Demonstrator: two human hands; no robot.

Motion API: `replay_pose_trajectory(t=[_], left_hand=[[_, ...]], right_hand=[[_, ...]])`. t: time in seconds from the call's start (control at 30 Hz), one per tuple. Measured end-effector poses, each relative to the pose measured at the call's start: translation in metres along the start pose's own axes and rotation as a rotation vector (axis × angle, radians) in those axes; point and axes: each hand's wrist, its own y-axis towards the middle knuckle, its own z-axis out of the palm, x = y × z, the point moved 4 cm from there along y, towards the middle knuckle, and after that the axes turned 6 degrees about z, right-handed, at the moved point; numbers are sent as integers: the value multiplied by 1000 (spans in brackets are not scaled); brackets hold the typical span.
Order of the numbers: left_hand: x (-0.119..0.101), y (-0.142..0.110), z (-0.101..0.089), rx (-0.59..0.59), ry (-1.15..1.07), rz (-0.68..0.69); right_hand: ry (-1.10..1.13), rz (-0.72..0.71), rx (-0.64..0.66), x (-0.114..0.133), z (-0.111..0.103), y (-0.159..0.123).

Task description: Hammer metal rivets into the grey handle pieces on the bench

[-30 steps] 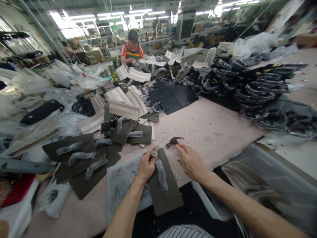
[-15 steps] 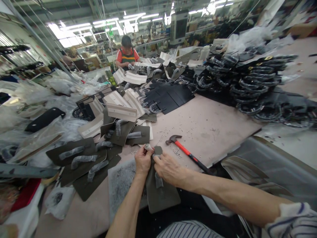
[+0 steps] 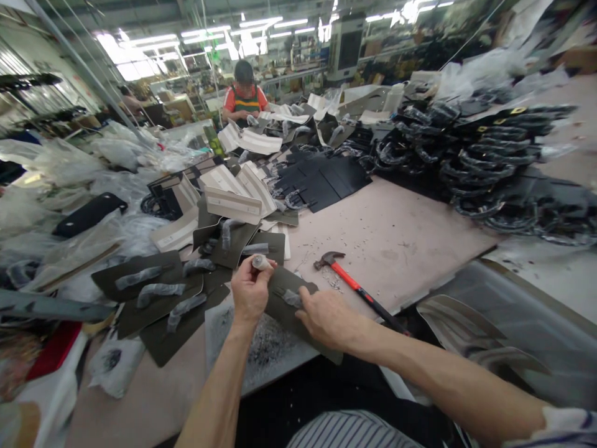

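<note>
Pinched in the fingers of my left hand (image 3: 249, 292) is a short whitish cylinder (image 3: 261, 262), its round end showing. My right hand (image 3: 329, 316) closes on the near right side of an olive-green panel (image 3: 282, 312), beside its plastic-wrapped handle (image 3: 292, 298). The panel slants from upper left to lower right, its upper left end close to my left hand. Under it lies a pale board (image 3: 261, 351) strewn with small dark bits. To the right, a claw hammer (image 3: 352, 283) with a red and black handle rests on the table.
Similar olive panels (image 3: 153, 274) with wrapped handles lie on the left, below cream curved pieces (image 3: 233, 205). Black wrapped pieces (image 3: 494, 162) are stacked at right. A translucent bin (image 3: 527, 311) stands at the right edge. A person (image 3: 245, 96) sits across the table (image 3: 396, 230).
The panel has turned from pointing toward me to a slant. My left hand has moved left with the cylinder. My right hand has shifted from the panel's upper end to beside its handle.
</note>
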Motion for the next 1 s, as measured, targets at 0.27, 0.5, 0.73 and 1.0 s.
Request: replay_pose_trajectory(t=[0.27,0.5,0.73,1.0], left_hand=[[49,-30,20,28,-35,-165],[82,-34,26,68,-125,-253],[101,-41,28,57,-154,-304],[101,-41,28,62,-192,-302]], right_hand=[[804,214,78,-15,47,14],[1049,256,148,-12,74,17],[962,263,-107,-39,68,8],[61,392,-364,-122,62,3]])
